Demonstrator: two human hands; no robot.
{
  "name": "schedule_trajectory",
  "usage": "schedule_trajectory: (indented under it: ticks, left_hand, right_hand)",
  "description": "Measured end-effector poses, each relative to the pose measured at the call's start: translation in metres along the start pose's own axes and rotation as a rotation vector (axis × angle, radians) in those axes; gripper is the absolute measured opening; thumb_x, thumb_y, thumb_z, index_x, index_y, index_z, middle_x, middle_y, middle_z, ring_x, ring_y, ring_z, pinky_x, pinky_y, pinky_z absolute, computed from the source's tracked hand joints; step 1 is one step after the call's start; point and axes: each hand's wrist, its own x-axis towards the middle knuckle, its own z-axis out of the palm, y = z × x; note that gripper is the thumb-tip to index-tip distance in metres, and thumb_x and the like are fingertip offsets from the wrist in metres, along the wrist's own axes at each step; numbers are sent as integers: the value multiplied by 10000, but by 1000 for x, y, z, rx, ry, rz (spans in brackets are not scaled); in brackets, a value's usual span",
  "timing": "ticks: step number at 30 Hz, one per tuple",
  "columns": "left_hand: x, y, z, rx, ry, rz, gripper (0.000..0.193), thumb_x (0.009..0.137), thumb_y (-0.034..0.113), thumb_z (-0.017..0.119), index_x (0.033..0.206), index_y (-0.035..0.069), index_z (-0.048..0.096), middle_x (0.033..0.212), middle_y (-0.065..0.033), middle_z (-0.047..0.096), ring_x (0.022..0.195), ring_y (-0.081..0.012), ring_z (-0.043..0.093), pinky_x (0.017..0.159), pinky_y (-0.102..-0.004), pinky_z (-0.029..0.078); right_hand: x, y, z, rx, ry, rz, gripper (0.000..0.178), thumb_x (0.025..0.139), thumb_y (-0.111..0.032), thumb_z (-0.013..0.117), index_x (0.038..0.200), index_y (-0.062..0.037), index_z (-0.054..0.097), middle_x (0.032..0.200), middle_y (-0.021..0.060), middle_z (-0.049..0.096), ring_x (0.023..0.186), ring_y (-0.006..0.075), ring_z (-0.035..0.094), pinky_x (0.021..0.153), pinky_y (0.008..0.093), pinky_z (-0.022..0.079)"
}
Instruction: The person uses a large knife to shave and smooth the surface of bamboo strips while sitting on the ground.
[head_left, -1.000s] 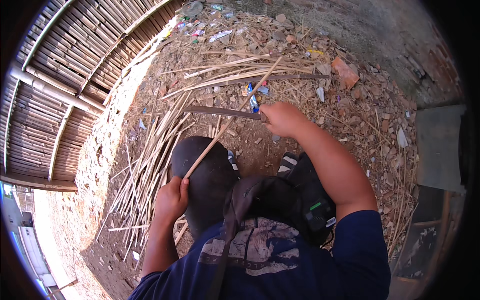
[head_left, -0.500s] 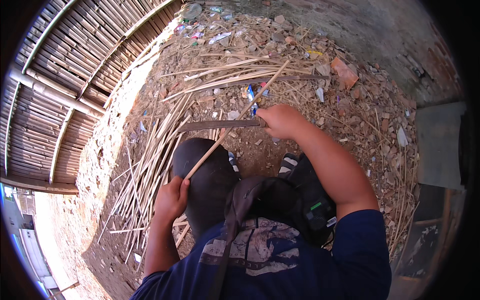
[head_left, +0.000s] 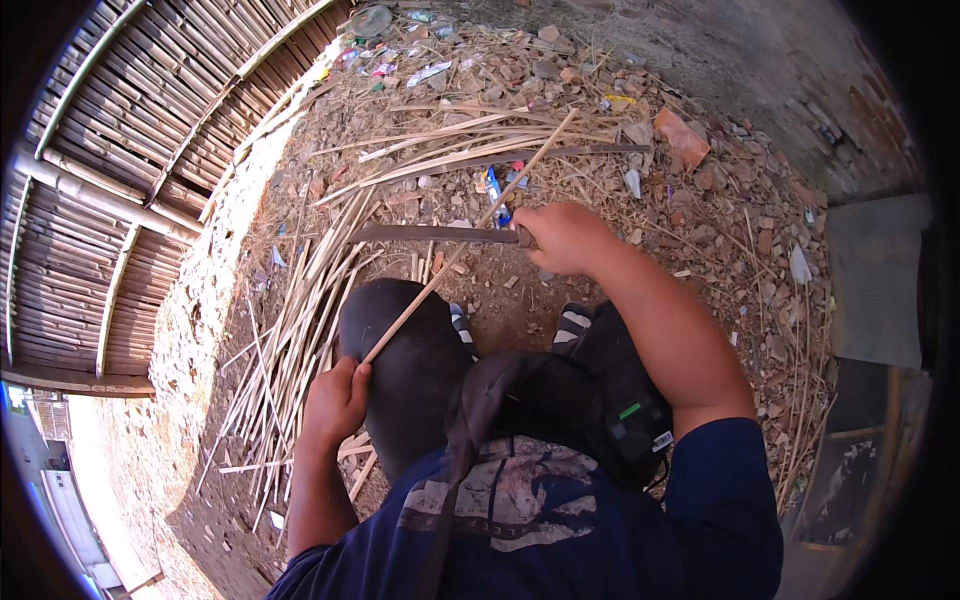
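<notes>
Here, amid pale strips (head_left: 300,345) and rubble (head_left: 715,205), gripping a slanted stick (head_left: 413,304) low with left hand (head_left: 337,400), a long knife (head_left: 430,234) crosswise with right hand (head_left: 567,238) farther forward

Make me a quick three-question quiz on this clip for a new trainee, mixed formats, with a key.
1. Which hand holds the blade? a) left b) right c) neither
2. True or false: the left hand is empty.
3. Fill in: just left of the left knee, the ground is strewn with ____.

Key:
1. b, the right hand.
2. False: the left hand holds a strip, which crosses the blade in this view.
3. Loose strips.
</notes>
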Motion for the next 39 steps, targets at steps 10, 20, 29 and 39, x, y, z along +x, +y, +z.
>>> schedule_trajectory:
  ticks: [10, 20, 29, 39]
  left_hand:
    - [1, -7, 6, -10, 69, 95, 356, 1055, 291, 536, 837, 11, 522, 712, -269, 597, 710, -505, 597, 631, -556, 433]
    - [3, -18, 6, -105, 56, 109, 380, 1062, 301, 530, 826, 3, 545, 687, -263, 572, 678, -481, 586, 609, -514, 427]
    - [2, -2, -1, 40, 25, 42, 393, 1065, 335, 498, 871, 1, 571, 753, -289, 616, 753, -509, 616, 660, -564, 447]
    - [4, 0, 0, 71, 49, 37, 378, 1063, 329, 500, 869, 13, 573, 774, -287, 639, 773, -516, 621, 684, -587, 457]
  right_hand:
    - [5, 43, 0, 122, 100, 154, 334, 840, -235, 750, 1105, -61, 646, 897, 197, 705, 886, 419, 691, 785, 506, 544]
    - [4, 31, -6, 219, 110, 150, 235, 799, -179, 738, 973, -51, 648, 859, 182, 699, 875, 398, 696, 765, 505, 543]
    - [3, 2, 7, 4, -17, -34, 340, 831, -232, 760, 1102, -51, 662, 853, 210, 692, 862, 411, 690, 758, 520, 528]
    - [12, 64, 12, 204, 133, 186, 441, 832, -208, 741, 1206, 4, 645, 987, 255, 715, 925, 435, 691, 808, 479, 547]
